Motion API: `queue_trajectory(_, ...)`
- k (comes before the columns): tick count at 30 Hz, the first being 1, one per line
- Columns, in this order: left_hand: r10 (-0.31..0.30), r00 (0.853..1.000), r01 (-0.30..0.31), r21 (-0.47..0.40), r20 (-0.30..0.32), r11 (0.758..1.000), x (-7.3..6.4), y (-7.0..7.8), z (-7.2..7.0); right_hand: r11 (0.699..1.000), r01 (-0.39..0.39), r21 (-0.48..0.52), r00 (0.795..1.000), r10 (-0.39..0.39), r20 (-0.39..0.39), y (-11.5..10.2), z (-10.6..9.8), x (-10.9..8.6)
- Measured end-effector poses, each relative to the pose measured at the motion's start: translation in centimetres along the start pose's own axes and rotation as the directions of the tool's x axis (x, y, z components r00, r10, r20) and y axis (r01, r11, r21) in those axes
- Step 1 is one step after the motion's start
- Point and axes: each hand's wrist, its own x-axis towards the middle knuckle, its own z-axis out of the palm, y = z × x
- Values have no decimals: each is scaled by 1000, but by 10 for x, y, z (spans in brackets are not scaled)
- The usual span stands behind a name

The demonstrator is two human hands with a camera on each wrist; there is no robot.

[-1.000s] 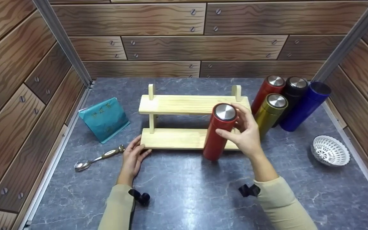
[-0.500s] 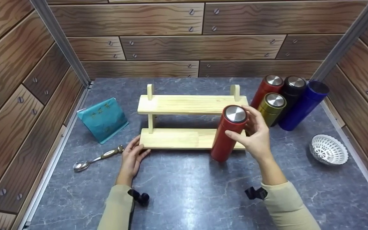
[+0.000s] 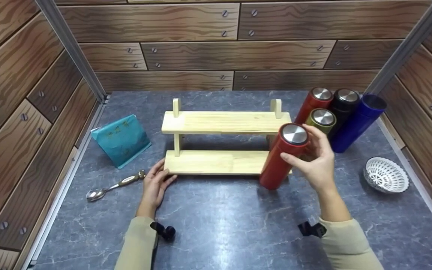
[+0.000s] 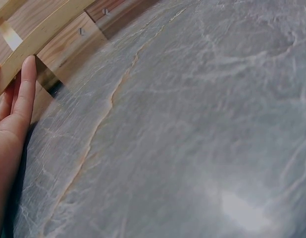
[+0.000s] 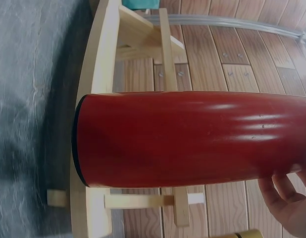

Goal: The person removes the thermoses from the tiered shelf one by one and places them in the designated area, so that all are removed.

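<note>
My right hand [image 3: 320, 165] grips a red thermos [image 3: 278, 163] with a steel-topped lid near its upper end. The thermos leans slightly, in front of the right end of a two-tier wooden shelf [image 3: 208, 163]. Seen from the right wrist, the dark-rimmed base of the thermos [image 5: 168, 141] overlaps the shelf's lower board [image 5: 96, 74]. My left hand [image 3: 156, 187] holds the front left corner of that lower board. In the left wrist view, fingers [image 4: 26, 84] of this hand reach under the board [image 4: 39, 29], with the thumb at its edge.
Behind the right hand stand another red thermos [image 3: 311, 107], a gold one [image 3: 321, 122], a black one [image 3: 341, 112] and a blue bottle [image 3: 358, 123]. A white openwork basket [image 3: 386, 176] lies right. A teal pouch [image 3: 122, 140] and a spoon [image 3: 120, 184] lie left.
The right hand has carried the red thermos to the right along the shelf's front, and it leans more. It now covers more of the gold thermos. The left hand keeps its place.
</note>
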Motion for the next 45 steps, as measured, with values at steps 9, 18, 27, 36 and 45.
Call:
queue_trajectory(9,-3,1000,3,5,-5,1000,-1,1,1,999,35,-5,998,-35,-53,-5,-20,-1)
queue_trajectory(18,-5,1000,5,0,-7,1000,-1,0,1,999,30,-10,992,-31,-121,-9,-41,-1)
queue_trajectory(27,1,1000,-1,19,-2,1000,0,0,0,1000,12,-28,984,-17,-180,-10,-62,-2)
queue_trajectory(36,1,1000,-1,-4,2,1000,-1,0,1,1000,14,-8,970,-15,-242,-9,-80,-1)
queue_trajectory(45,2,1000,-2,0,6,1000,-1,0,1,999,-7,-53,941,-12,-338,2,-98,3)
